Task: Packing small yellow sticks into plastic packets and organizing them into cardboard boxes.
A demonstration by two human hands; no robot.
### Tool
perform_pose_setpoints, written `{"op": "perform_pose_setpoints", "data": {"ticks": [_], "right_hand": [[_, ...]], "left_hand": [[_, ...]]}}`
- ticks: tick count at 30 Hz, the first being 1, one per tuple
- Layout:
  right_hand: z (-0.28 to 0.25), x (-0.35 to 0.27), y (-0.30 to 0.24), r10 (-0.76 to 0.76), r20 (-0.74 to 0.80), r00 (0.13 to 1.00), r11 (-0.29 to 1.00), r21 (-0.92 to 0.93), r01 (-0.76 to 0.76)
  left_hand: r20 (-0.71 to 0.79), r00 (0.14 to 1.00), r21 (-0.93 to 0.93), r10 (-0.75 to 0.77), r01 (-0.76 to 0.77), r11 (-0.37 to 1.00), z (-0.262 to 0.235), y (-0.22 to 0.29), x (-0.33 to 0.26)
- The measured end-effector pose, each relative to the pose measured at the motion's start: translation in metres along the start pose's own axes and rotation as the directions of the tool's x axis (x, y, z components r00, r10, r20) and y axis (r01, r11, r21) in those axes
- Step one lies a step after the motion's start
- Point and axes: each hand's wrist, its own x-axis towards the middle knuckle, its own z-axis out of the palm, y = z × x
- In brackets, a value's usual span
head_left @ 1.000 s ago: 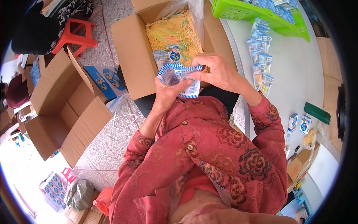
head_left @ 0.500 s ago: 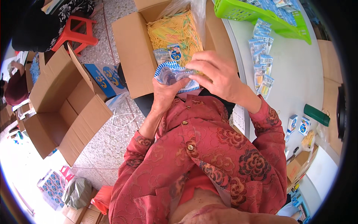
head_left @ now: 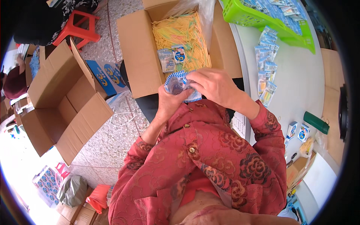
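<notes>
Packet [head_left: 179, 83] half hidden behind fingers [head_left: 198, 80]

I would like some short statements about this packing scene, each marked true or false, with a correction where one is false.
1. Both hands hold one small blue-and-white packet. True: the left hand supports it from below and the right hand covers it from above.
2. The open box ahead of the hands is filled with red sticks. False: it holds yellow sticks.
3. A green basket stands on the white table. True.
4. The row of packets lies on the floor. False: it lies on the white table.
5. The red stool stands on the table. False: it stands on the floor.
</notes>
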Motion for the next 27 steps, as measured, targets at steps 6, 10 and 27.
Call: {"op": "perform_pose_setpoints", "data": {"ticks": [6,10,27], "right_hand": [[0.011,0.015,0.000,-0.042,0.034,0.999,0.986,0.160,0.036],[0.015,0.034,0.007,-0.057,-0.014,0.998,0.964,0.260,0.059],[0.050,0.077,0.149,0.565,0.094,0.820,0.564,0.681,-0.467]], "left_hand": [[-0.082,0.996,-0.004,0.036,-0.037,0.999,-0.013,-0.015,0.007],[-0.074,0.997,-0.018,0.027,-0.028,0.999,-0.024,-0.015,0.017],[-0.260,0.963,-0.185,0.074,-0.125,0.975,-0.047,0.002,0.056]]}}
